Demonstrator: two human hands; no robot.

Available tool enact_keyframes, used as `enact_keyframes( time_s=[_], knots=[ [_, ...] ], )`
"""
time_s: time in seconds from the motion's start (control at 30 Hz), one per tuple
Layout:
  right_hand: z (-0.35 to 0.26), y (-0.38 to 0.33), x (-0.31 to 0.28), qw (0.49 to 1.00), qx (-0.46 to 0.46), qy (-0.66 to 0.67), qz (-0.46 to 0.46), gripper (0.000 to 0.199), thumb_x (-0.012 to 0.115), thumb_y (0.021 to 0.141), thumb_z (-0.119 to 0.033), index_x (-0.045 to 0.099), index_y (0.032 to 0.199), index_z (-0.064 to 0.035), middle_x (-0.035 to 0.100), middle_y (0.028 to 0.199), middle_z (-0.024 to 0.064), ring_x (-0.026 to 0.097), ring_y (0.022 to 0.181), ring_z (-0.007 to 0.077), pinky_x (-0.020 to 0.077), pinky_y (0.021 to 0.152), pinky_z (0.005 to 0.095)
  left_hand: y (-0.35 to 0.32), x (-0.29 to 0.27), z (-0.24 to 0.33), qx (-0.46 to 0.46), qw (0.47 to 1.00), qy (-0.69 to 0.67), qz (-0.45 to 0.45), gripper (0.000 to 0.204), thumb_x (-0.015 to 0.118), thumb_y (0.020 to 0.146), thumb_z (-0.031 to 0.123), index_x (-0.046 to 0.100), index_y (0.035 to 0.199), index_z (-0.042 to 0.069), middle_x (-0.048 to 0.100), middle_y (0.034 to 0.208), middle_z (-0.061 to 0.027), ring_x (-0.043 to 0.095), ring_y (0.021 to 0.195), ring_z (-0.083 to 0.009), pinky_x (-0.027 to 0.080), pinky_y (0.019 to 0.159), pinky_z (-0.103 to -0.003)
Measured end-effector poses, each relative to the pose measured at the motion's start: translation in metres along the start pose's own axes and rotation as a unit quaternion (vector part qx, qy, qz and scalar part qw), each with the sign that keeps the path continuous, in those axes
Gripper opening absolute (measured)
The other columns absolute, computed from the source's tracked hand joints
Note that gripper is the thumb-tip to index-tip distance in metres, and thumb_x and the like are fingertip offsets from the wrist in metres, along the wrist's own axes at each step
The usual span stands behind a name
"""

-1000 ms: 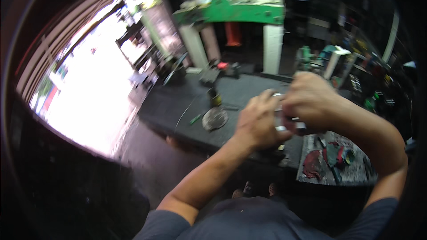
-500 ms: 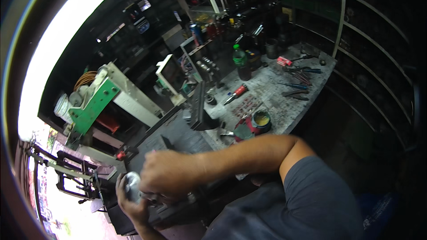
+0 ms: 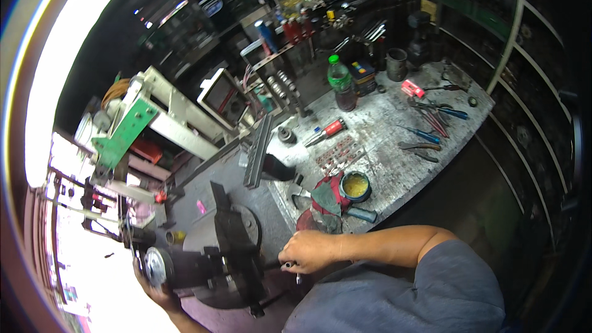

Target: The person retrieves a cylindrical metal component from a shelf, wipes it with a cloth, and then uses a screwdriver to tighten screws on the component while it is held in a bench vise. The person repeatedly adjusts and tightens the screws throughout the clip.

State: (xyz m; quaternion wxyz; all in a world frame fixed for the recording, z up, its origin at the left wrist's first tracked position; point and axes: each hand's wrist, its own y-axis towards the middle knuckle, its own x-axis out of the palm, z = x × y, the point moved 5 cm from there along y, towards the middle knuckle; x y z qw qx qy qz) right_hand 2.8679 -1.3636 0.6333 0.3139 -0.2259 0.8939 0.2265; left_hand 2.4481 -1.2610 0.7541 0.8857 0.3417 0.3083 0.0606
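Observation:
My left hand (image 3: 159,293) curls round the edge of a shiny round metal part (image 3: 158,266). That part sits at the end of a dark cylinder (image 3: 192,269), which lies against a dark bench vise (image 3: 237,243). By the bench's near edge, to the right of the vise, my right hand (image 3: 311,251) is closed round a small metal tool (image 3: 298,278). Only the tool's shiny ends show below the fingers, so its exact kind is hidden. Just beyond this hand lies a red and grey-green rag (image 3: 328,197) beside an open tin of yellow grease (image 3: 356,186).
On the metal workbench (image 3: 394,163) lie a red-handled tool (image 3: 333,128), several pliers (image 3: 419,148) and small reddish pieces (image 3: 340,155). A green-capped bottle (image 3: 341,86) stands farther back. A green and white press frame (image 3: 126,129) rises at left; shelving (image 3: 518,43) is at right.
My right hand has moved right, away from the round metal part, and now holds the small tool near the rag. My left hand stays at the part. The head view has shifted.

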Motion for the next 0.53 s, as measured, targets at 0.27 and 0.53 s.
enact_keyframes(
  time_s=[0.27,0.53],
  knots=[
    [0.008,-0.068,0.002,0.999,0.027,-0.014,-0.029,0.030,0.077,0.097,-0.035,0.076,0.096,-0.0056,0.078,0.091,0.0194,0.077,0.093,0.0429,0.0604,0.084,0.0558,-0.116,0.020,0.072,0.035,0.962,0.219,0.161,0.109,0.078,0.097,0.066,0.030,0.173,0.004,0.036,0.175,-0.0260,0.037,0.163,-0.0424,0.028,0.134,-0.060],
    [0.027,-0.173,0.042,0.975,0.178,-0.013,-0.129,0.043,0.077,0.098,-0.045,0.078,0.119,-0.0079,0.078,0.119,0.0225,0.075,0.112,0.0430,0.0590,0.098,0.0555,-0.355,0.128,0.097,-0.048,0.979,0.189,-0.052,0.092,0.081,0.101,0.043,0.033,0.170,0.006,0.041,0.173,-0.0243,0.042,0.159,-0.0494,0.027,0.132,-0.065]
  ],
)
